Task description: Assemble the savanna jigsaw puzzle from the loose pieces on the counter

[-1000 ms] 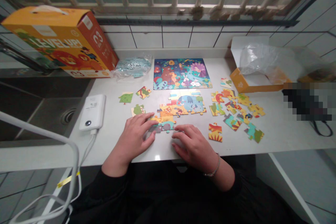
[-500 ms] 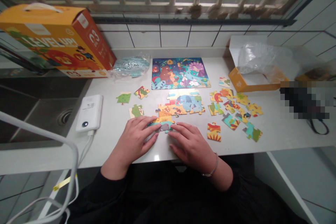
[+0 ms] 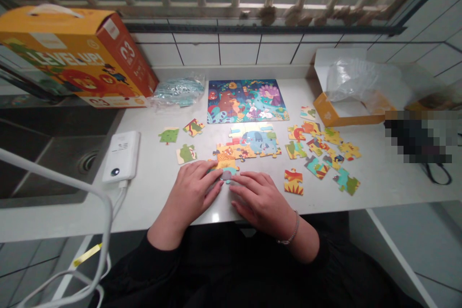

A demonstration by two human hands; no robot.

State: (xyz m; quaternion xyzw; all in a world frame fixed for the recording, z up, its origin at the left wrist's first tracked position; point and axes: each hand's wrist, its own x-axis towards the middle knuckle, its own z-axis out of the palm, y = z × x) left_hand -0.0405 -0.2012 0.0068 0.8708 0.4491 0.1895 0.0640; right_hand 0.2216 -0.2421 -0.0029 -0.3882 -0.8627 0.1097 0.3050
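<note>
- Far beyond your left hand, the orange puzzle box (image 3: pixel 72 53) stands closed, so you cannot see what it holds.
- Left of that hand lies a white power bank (image 3: pixel 121 156), with a cable running from it.
- Just beyond your fingers, a clear plastic bag (image 3: pixel 176 90) holds something teal, perhaps more wrapping.
- Your left hand (image 3: pixel 191 197) lies spread, fingertips on the jigsaw piece (image 3: pixel 226 173); nothing is pinched.
- Your right hand (image 3: pixel 262 207) lies flat too, its fingers meeting that piece from the other side.
- The step in hand looks like seating this piece against the assembled puzzle section (image 3: pixel 249 147), just ahead of your hands.
- Next, press it home, then take a loose piece (image 3: pixel 313 167) from right of your right hand.
- Far beyond that hand, an open carton (image 3: pixel 350 89) holds crumpled clear plastic.
</note>
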